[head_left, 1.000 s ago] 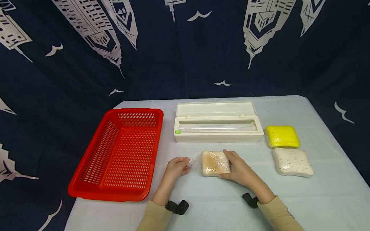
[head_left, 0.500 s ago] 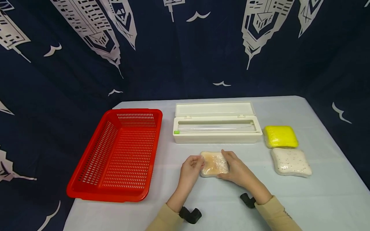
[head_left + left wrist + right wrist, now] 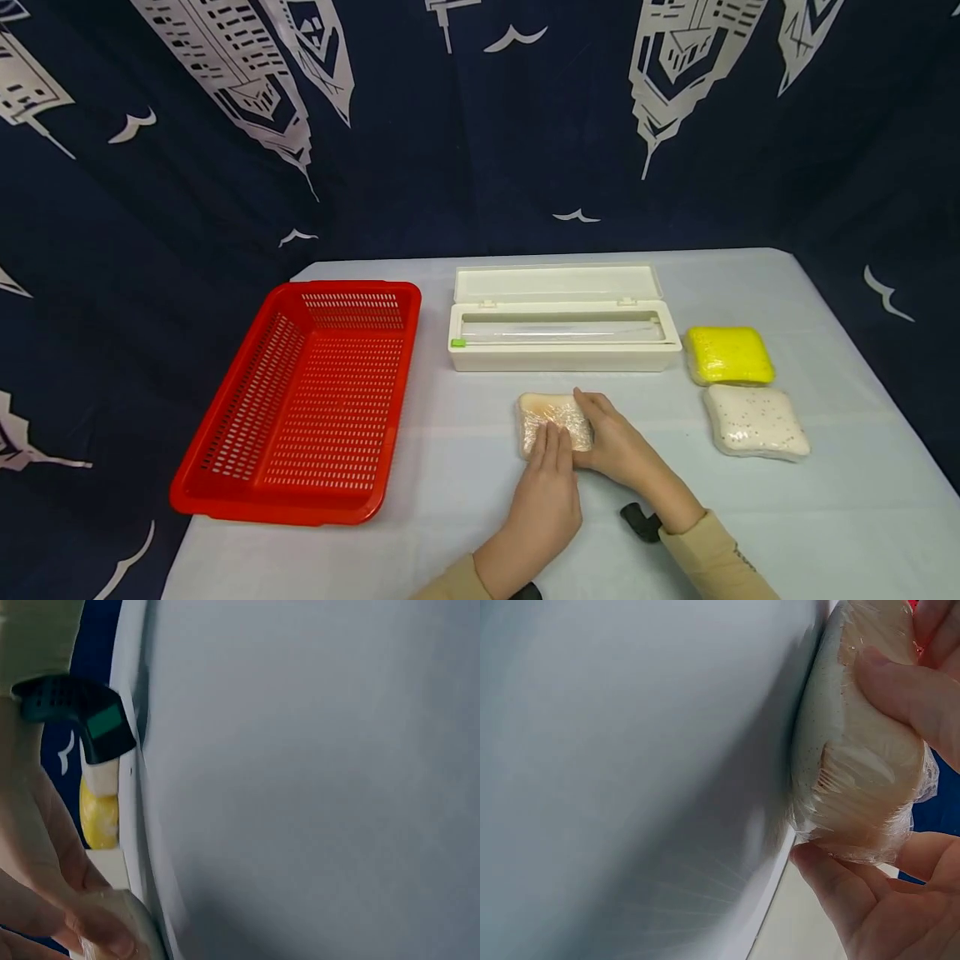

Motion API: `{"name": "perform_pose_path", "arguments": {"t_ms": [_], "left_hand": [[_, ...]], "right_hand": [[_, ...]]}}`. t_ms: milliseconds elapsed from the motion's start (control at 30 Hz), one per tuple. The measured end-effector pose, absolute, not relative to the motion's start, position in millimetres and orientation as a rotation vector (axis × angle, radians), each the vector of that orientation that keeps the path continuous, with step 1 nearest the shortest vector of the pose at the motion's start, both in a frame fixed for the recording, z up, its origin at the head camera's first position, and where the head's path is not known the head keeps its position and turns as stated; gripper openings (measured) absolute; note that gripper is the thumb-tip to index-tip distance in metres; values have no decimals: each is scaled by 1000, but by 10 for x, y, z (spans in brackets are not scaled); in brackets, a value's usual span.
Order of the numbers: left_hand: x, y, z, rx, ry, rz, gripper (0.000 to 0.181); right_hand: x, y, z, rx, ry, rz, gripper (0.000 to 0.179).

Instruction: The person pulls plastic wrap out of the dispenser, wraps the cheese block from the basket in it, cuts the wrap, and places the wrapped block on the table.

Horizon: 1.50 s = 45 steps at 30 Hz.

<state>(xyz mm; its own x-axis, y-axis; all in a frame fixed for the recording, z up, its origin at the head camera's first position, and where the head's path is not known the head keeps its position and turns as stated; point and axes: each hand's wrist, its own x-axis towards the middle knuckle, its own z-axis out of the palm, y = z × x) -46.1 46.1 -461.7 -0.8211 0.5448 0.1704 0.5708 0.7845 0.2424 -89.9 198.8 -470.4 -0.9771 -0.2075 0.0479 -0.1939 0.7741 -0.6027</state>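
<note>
A tan slab (image 3: 531, 410) shaped like a bread slice, wrapped in crinkled cling film, lies on the table in the head view. My right hand (image 3: 626, 452) grips its right end, thumb at the near side and a finger at the far corner. Across its near edge lies my left hand (image 3: 542, 504), straight fingers together on the wrapped top. Seen close in the right wrist view, the slab (image 3: 874, 761) has a pale speckled side, with bunched film at its lower end. The left wrist view catches only part of the wrapped slab (image 3: 142, 922).
Behind the hands stands a white cling film dispenser (image 3: 566, 360) with its lid up and a green slider. To the left is a red perforated basket (image 3: 401, 400). A yellow wrapped slab (image 3: 731, 354) and a white speckled one (image 3: 756, 421) lie on the right.
My left hand has come from the slab's left side, where it held loose film, over to its near edge and top. The right hand stays on the slab.
</note>
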Motion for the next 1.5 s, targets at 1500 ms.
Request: {"name": "perform_pose_path", "arguments": {"t_ms": [1500], "left_hand": [[-1370, -35, -4641, 136, -2846, -2245, 38]], "right_hand": [[-1012, 2127, -4609, 313, 2447, -1495, 61]]}}
